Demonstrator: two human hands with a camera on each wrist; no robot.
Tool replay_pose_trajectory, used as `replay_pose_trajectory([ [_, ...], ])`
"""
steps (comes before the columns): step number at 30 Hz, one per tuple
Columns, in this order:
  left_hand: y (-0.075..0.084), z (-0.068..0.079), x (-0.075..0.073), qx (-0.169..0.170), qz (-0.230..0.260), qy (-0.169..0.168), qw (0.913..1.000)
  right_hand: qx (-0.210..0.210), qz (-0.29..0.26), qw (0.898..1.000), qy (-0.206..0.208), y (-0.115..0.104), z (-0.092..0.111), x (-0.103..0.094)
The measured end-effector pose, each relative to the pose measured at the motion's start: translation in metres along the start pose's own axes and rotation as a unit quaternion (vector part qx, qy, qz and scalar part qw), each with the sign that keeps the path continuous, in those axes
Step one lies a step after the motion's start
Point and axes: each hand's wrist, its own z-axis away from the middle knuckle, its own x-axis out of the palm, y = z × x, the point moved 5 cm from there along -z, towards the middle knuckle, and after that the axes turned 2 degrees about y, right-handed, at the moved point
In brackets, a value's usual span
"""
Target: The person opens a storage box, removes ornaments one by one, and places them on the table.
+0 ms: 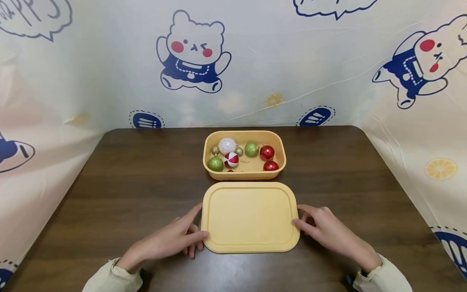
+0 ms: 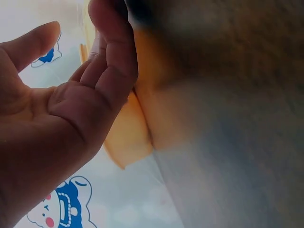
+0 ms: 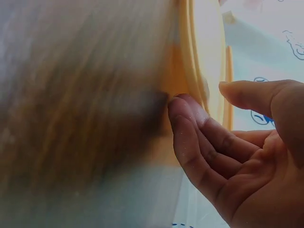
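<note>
A pale yellow rounded rectangular lid (image 1: pixel 251 217) lies flat in front of me, its shallow groove running just inside the edge. At its left edge, my left hand (image 1: pixel 174 238) grips it, thumb by the lower corner and index finger stretched along the side. My right hand (image 1: pixel 330 231) holds the opposite edge, the thumb tip over the rim. In the right wrist view the lid's edge (image 3: pixel 194 52) passes between thumb and curled fingers (image 3: pixel 183 128). Behind the lid stands a yellow box (image 1: pixel 244 175) with several Christmas baubles inside, including a white one (image 1: pixel 227 145) and a red one (image 1: pixel 267 152).
Under everything is a dark brown wooden table (image 1: pixel 146 170). A pale cloth (image 1: pixel 255 61) printed with cartoon bears hangs beyond its back edge and along both sides. Only a narrow strip of table separates the lid from the box.
</note>
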Motion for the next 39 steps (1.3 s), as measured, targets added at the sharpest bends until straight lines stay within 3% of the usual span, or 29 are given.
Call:
replay_pose_trajectory([
  [13,0.003,-0.016,-0.006,0.017,-0.026,0.014,0.9994,0.018,0.096,0.994,-0.038,0.004,-0.021,0.006],
  [20,0.000,-0.021,-0.017,0.013,-0.025,0.030,0.9991,0.026,0.071,0.995,-0.060,0.009,-0.023,0.005],
  [26,-0.003,-0.023,-0.030,-0.006,-0.069,0.066,0.9954,0.037,0.048,0.995,-0.076,0.014,-0.026,-0.005],
  [31,0.004,-0.024,-0.041,0.014,-0.094,0.094,0.9910,0.044,0.061,0.996,-0.056,0.018,-0.034,-0.023],
  [39,0.021,-0.033,-0.063,0.035,-0.088,0.116,0.9887,0.022,0.094,0.995,0.002,0.014,-0.058,-0.048],
])
